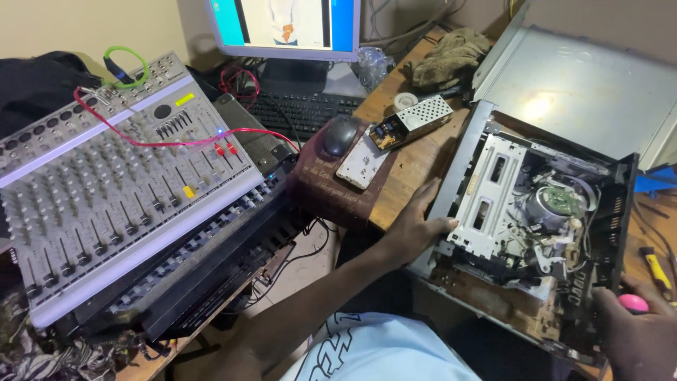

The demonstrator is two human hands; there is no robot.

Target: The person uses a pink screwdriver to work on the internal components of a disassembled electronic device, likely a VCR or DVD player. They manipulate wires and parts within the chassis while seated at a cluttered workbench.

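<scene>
An opened video cassette recorder (525, 212) lies on the wooden desk, its cover off and its metal deck and drum exposed. My left hand (416, 222) grips the near left edge of its chassis. My right hand (635, 335) sits at the recorder's near right corner, closed around a tool with a pink rounded handle end (632, 303); the tool's shaft is hidden.
A grey audio mixer (106, 176) stands tilted at the left with a red cable across it. A monitor (285, 28), keyboard (303, 109), mouse (340, 134), small circuit boards (409, 120), a cloth (451, 53) and the removed metal cover (578, 85) lie behind. A yellow-handled tool (657, 268) rests at the right.
</scene>
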